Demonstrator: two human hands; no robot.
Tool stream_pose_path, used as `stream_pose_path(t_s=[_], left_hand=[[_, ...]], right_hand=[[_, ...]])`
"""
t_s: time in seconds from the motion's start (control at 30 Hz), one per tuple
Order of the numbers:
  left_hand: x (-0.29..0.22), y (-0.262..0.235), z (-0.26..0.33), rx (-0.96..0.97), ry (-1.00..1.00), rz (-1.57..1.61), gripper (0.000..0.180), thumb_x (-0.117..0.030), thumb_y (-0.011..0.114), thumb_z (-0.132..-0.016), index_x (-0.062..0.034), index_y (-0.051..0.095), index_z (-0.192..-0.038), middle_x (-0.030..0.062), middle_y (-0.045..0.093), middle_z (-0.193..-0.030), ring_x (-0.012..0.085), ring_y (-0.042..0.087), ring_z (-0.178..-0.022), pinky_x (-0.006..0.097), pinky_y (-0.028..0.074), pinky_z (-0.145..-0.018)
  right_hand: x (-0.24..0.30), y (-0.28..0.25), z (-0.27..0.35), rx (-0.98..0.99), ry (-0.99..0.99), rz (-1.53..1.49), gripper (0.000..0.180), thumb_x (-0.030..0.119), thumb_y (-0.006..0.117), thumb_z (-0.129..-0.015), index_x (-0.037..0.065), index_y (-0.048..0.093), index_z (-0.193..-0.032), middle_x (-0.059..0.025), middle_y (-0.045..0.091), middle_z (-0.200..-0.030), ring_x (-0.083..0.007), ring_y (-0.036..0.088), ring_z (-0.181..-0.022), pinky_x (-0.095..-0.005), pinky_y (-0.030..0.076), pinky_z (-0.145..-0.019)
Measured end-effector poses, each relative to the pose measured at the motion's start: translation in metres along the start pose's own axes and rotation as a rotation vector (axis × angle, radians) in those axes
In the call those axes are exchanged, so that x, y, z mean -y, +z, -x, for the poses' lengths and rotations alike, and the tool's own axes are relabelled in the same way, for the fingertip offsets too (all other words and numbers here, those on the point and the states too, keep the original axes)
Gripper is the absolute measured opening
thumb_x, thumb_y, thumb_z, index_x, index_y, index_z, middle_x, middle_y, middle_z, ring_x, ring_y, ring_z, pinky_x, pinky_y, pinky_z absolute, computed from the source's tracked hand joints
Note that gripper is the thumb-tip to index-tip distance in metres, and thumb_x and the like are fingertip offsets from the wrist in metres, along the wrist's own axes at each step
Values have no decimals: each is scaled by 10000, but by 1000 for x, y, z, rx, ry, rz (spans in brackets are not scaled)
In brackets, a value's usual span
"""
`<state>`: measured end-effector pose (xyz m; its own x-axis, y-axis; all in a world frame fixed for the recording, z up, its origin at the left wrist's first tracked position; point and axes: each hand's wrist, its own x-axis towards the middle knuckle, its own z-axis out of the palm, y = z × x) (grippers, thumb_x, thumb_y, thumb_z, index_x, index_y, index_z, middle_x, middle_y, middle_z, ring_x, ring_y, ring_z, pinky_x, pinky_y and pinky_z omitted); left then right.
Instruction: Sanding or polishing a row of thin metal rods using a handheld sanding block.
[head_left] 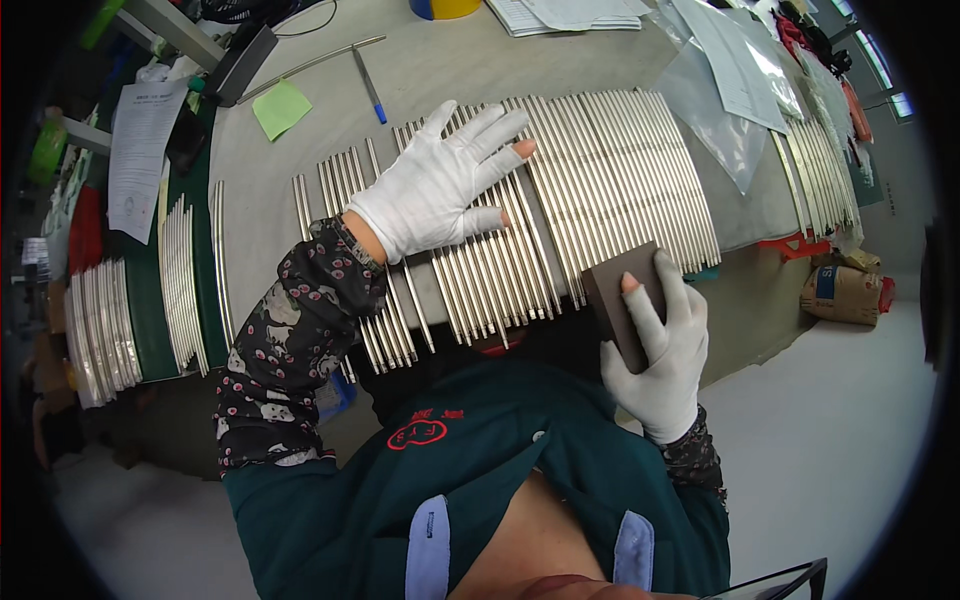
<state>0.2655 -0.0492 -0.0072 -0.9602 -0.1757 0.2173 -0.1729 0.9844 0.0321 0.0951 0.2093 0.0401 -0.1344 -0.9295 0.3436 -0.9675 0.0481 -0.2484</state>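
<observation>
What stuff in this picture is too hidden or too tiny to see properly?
- Head view: the metal rods under the left hand are covered by its glove.
- The near face of the dark block is hidden by the right hand.
- The near rod ends vanish behind the person's green jacket.
- The print on the paper sheet is too small to read.
</observation>
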Motion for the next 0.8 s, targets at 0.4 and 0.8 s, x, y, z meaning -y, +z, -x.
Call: stream_pose_path(t_s=[0.4, 0.8], left_hand=[[0, -5, 22, 122, -22, -15, 723, -635, 309, -943, -126, 372, -1452, 157, 357, -1502, 354, 321, -1393, 581, 213, -1127], [-2, -4, 22, 112, -15, -21, 723, -636, 324, -937, -125, 384, -1445, 152, 360, -1496, 357, 316, -1392, 585, 216, -1122]], right_hand=[[18, 23, -8, 107, -107, 44, 625, 221, 748, -594, 104, 614, -1193, -235, 475, -1323, -354, 542, -978, -425, 494, -737], [27, 16, -14, 167, -110, 104, 603, 221, 754, -608, 96, 621, -1182, -254, 478, -1320, -360, 554, -1000, -419, 512, -723]])
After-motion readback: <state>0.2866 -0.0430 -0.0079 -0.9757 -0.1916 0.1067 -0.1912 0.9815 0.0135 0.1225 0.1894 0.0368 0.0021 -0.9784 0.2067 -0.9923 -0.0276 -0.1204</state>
